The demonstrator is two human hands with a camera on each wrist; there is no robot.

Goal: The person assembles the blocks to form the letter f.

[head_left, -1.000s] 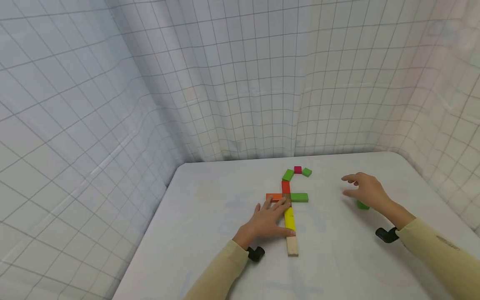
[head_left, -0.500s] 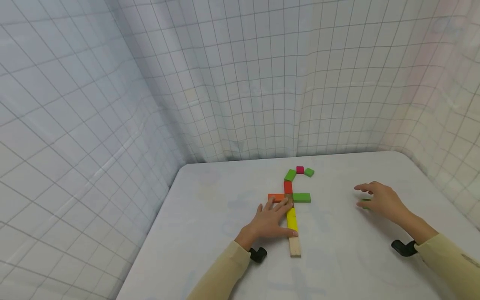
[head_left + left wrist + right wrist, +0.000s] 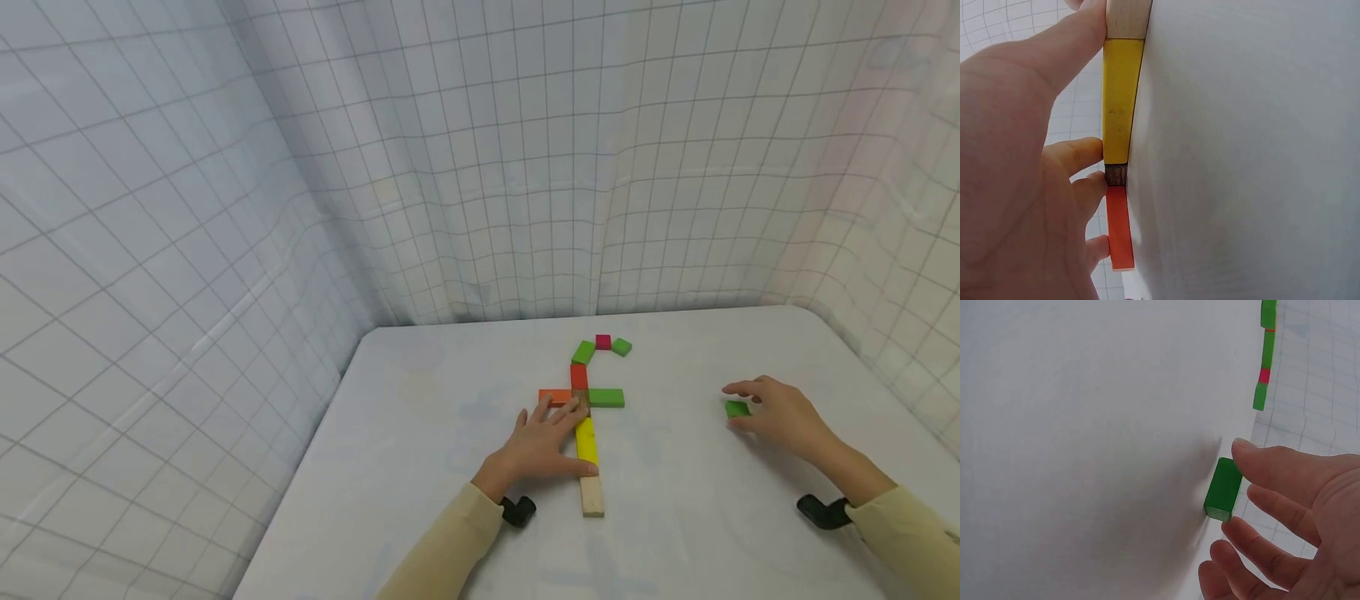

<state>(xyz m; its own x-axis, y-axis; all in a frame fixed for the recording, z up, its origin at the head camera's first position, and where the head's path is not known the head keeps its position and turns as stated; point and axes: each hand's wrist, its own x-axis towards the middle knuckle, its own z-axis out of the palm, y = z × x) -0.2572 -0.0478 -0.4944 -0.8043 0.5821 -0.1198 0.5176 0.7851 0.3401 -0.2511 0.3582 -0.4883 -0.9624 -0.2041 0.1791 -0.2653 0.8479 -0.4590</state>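
Note:
My left hand point(image 3: 536, 446) lies with spread fingers over a line of flat blocks. Its thumb touches near where the yellow block point(image 3: 587, 442) meets the plain wooden block point(image 3: 592, 497). Its fingertips rest around the dark brown block point(image 3: 1116, 175) and the orange block point(image 3: 553, 397). To the right, my right hand point(image 3: 783, 417) is spread around a loose green block point(image 3: 1224, 486) on the table. In the right wrist view, the thumb is by one end of that block and a fingertip by the other; whether either presses on it is hard to tell.
A long green block point(image 3: 606, 397) extends right from the brown one. Beyond it a red block point(image 3: 579, 376), a tilted green block point(image 3: 583, 352), a crimson block point(image 3: 603, 342) and a small green block point(image 3: 622, 347) form a hook. Gridded curtains point(image 3: 480, 167) surround the white table point(image 3: 420, 400).
My right hand has moved right and lowered, and its thumb and fingers now stand about the loose green block. The left hand stays in place on the line of blocks.

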